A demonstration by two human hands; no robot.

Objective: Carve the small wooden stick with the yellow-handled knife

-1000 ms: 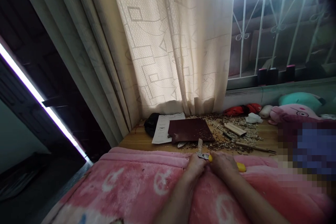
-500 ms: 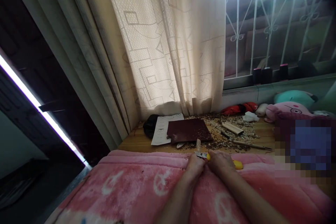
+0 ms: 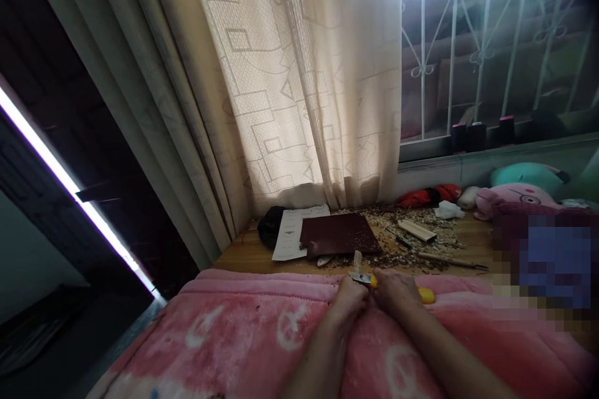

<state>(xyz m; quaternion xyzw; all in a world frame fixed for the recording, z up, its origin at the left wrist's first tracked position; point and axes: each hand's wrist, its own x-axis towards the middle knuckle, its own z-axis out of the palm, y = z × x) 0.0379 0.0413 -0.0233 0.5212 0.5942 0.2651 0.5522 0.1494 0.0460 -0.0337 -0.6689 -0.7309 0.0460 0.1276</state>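
Observation:
Both my hands rest close together on a pink blanket [image 3: 262, 330] at its far edge. My right hand [image 3: 397, 293] is closed round a yellow-handled knife [image 3: 425, 295]; the yellow handle sticks out on the right and its blade points left. My left hand [image 3: 350, 299] is closed on a small pale piece of wood [image 3: 357, 260] that stands up just past the fingers, against the blade. The fingertips of both hands are mostly hidden.
Beyond the blanket a wooden surface [image 3: 248, 252] holds a dark red sheet [image 3: 337, 234], a white paper [image 3: 292, 230], a black bundle [image 3: 270, 224], wood shavings [image 3: 407, 243], a wooden block [image 3: 416, 230] and a thin tool [image 3: 449, 260]. Plush toys [image 3: 519, 193] lie right. A curtain [image 3: 299, 75] hangs behind.
The hands stay together on the same spot; only the view shifts slightly. Nothing was picked up or let go.

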